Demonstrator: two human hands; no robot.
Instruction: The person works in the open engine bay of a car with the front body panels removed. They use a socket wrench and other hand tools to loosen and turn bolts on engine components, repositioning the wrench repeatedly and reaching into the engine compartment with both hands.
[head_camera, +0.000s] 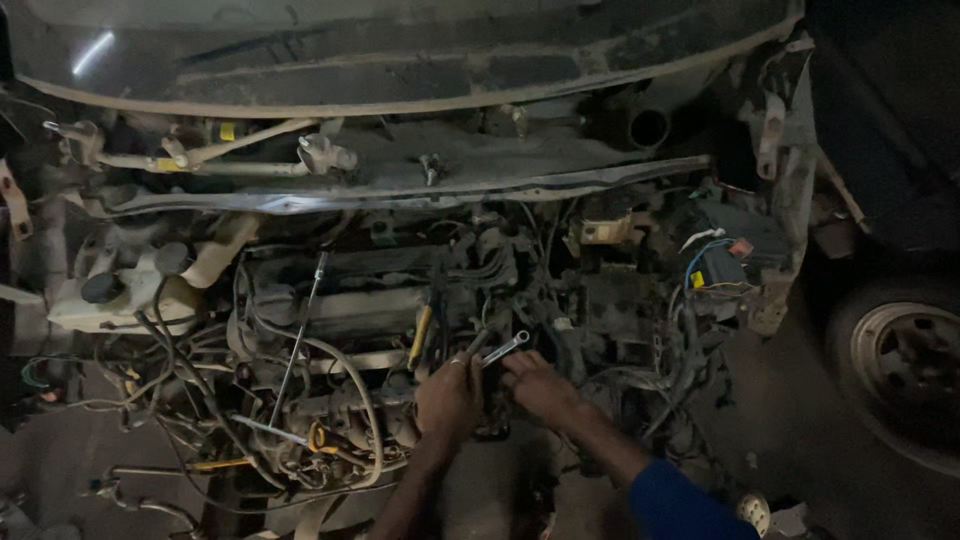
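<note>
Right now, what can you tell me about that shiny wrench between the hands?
The wrench is a slim, bright metal spanner with a ring end at its upper right tip. It lies tilted, rising from lower left to upper right, above the dark, cluttered engine. The left hand grips its lower end, while the right hand sits just beneath the ring end, fingertips close to it. Its lower tip is hidden.

Two bare hands in shot, no gloves on either one. The left hand (447, 392) shows a thin pale band on one finger, probably a ring, though the light is dim and it's hard to be sure. That forearm is bare all the way down to the bottom edge. The right hand (538, 385) runs back along a bare forearm into a blue sleeve (680, 505), plain cloth, ending short of the wrist.
</note>
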